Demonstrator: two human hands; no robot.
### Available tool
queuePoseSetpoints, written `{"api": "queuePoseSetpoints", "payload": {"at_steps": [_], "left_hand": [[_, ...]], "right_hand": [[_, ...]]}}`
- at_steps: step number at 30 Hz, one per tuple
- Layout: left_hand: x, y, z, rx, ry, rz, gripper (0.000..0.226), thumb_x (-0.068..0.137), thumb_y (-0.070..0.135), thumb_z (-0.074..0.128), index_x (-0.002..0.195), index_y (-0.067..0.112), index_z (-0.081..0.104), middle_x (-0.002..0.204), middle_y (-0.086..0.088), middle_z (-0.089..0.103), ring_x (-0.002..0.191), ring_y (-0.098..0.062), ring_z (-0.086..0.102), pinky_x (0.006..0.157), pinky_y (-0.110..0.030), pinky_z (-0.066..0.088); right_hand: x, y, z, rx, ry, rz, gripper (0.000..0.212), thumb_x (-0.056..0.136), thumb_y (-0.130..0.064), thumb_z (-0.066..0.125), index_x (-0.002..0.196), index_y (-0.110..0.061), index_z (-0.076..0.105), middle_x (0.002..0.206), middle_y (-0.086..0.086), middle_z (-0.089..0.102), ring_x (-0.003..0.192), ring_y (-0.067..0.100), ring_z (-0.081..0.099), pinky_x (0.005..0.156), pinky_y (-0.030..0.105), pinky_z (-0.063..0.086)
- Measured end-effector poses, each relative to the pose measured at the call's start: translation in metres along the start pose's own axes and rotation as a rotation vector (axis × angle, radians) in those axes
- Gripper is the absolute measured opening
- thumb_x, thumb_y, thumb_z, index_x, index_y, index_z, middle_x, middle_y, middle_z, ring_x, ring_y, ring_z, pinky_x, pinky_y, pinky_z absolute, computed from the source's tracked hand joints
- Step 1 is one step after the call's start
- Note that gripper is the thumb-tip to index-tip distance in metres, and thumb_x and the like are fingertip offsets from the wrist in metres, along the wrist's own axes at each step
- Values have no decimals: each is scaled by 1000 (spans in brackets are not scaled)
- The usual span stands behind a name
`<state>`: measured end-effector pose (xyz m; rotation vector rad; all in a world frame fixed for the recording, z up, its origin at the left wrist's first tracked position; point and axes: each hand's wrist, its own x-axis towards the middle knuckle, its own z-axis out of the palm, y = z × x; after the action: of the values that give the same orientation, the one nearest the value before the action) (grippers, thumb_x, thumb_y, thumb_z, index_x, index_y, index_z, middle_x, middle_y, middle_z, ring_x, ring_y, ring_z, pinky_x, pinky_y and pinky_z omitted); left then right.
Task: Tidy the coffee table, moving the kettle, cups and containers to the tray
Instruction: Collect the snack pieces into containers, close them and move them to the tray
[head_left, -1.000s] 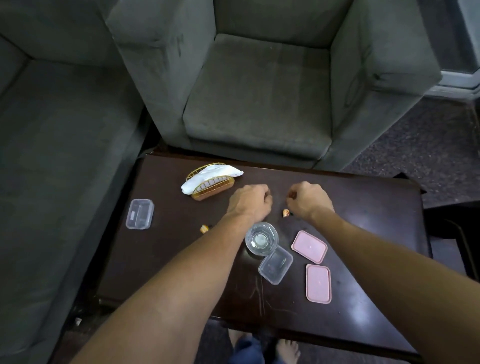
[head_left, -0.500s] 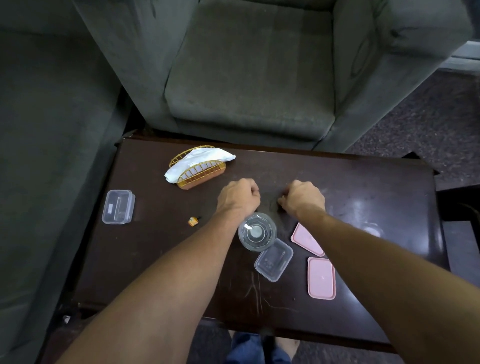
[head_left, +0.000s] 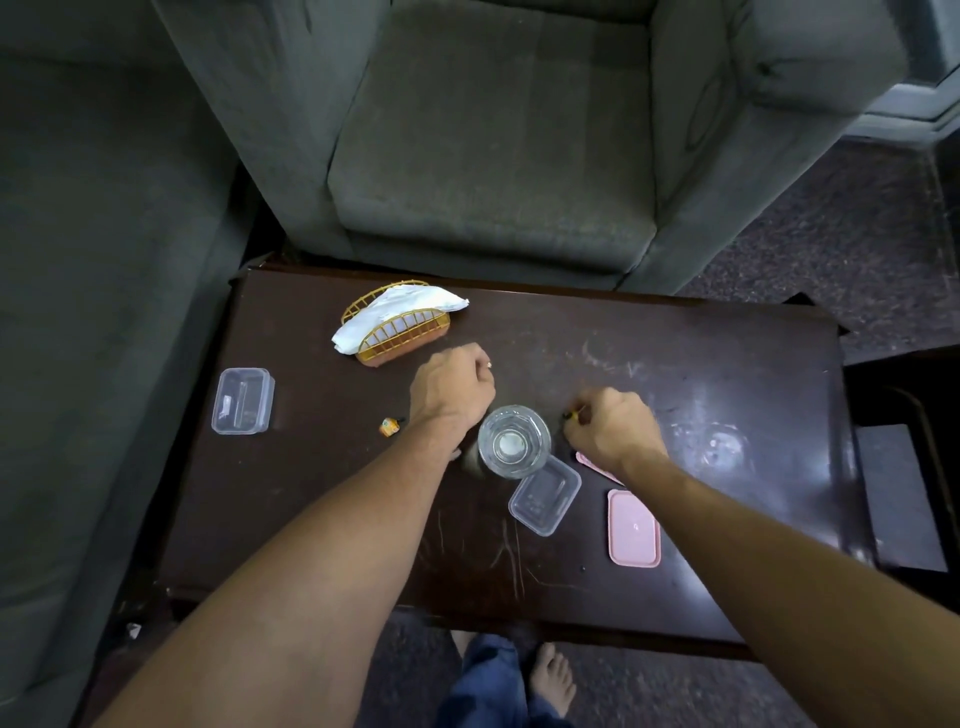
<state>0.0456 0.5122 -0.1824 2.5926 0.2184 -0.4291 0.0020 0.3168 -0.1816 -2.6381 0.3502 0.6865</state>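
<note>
Your left hand (head_left: 451, 387) is curled into a fist, contents unseen, while your right hand (head_left: 609, 428) pinches a tiny dark object (head_left: 570, 415) beside the clear round drinking glass (head_left: 513, 441) on the dark wooden coffee table (head_left: 727, 374).

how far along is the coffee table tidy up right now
Nothing looks done: no tray or kettle shows. In hand: the right hand pinches a small dark item; the left hand is fisted. Left: the glass, two clear containers and pink lids remain on the table.

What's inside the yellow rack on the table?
White paper napkins sit inside the yellow rack, spilling out at both ends. The wires and the napkins cover the rack's bottom, so anything under the napkins cannot be seen.
</note>
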Motion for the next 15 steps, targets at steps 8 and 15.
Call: {"api": "queuePoseSetpoints", "payload": {"at_steps": [8, 15], "left_hand": [[-48, -26, 0, 12, 72, -115, 27, 94, 21, 53, 114, 28, 70, 117, 0, 73, 109, -28, 67, 93, -36, 55], [-76, -48, 26, 23, 87, -120, 28, 93, 20, 53, 115, 26, 69, 115, -2, 72, 105, -28, 66, 90, -37, 55]], "right_hand": [[-51, 13, 36, 21, -36, -142, 23, 88, -30, 66, 109, -27, 75, 100, 4, 78, 95, 28, 71, 80, 35, 59], [-61, 24, 64, 7, 78, -198, 13, 93, -29, 64, 97, -21, 73, 92, 8, 77, 87, 34, 71, 71, 34, 56]]}}
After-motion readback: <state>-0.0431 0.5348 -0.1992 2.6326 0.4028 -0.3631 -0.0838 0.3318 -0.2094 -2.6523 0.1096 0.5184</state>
